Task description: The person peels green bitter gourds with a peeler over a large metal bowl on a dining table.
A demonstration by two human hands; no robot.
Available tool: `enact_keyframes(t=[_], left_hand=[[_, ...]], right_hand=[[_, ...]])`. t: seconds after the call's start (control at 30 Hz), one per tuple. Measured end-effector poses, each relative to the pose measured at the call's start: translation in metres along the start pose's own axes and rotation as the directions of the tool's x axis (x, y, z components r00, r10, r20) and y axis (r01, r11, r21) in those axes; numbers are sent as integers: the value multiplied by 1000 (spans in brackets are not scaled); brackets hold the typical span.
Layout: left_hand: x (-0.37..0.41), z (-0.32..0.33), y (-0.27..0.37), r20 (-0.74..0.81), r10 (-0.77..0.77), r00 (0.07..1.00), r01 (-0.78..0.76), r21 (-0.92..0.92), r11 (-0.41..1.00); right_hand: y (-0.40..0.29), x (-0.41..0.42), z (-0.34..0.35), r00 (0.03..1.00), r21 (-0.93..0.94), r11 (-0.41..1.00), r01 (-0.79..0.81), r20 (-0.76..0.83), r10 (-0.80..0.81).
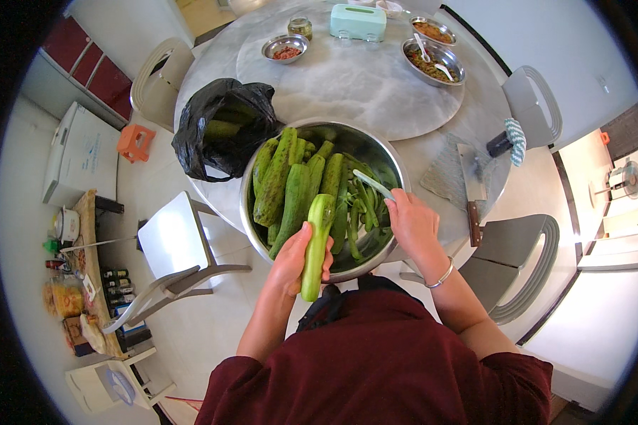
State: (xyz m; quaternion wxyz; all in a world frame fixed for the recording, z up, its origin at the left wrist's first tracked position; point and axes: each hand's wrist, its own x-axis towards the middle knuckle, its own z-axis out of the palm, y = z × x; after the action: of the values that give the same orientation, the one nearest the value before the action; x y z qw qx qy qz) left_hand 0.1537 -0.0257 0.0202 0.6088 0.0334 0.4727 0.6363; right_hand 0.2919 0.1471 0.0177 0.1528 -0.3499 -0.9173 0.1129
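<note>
My left hand (292,265) is closed around a long green cucumber-like vegetable (315,255), whose lower part is pale and peeled while its top end keeps darker skin. In my right hand (412,218) is a pale-handled peeler (373,184), held by one end above the bowl and apart from the vegetable. Below both hands sits a large stainless steel bowl (399,159). Several unpeeled green vegetables (295,202) lie in its left and middle, and strips of green peel (369,207) lie at its right. The peeler's blade is hard to make out.
A black plastic bag (218,143) holding more green vegetables touches the bowl's left. On the right, a cleaver (473,186) lies on a cloth (441,170). Farther back on the marble table (345,90) are metal food bowls (435,64), a glass jar (300,27) and a mint-green tissue box (358,21).
</note>
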Motion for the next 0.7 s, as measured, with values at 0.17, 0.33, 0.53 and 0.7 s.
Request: enact_keyframes(t=[0.17, 0.33, 0.53, 0.7], left_hand=[[6, -1, -3, 33, -18, 999, 22, -124, 992], [15, 6, -13, 33, -5, 999, 11, -173, 985], [10, 17, -10, 76, -86, 993, 94, -118, 989], [7, 13, -10, 128, -74, 989, 92, -144, 985]], right_hand=[[-10, -9, -10, 998, 242, 968, 62, -2, -64], [-46, -25, -23, 968, 374, 911, 174, 104, -228], [-41, -17, -16, 968, 308, 927, 215, 58, -243], [-13, 5, 0, 988, 165, 984, 73, 121, -93]])
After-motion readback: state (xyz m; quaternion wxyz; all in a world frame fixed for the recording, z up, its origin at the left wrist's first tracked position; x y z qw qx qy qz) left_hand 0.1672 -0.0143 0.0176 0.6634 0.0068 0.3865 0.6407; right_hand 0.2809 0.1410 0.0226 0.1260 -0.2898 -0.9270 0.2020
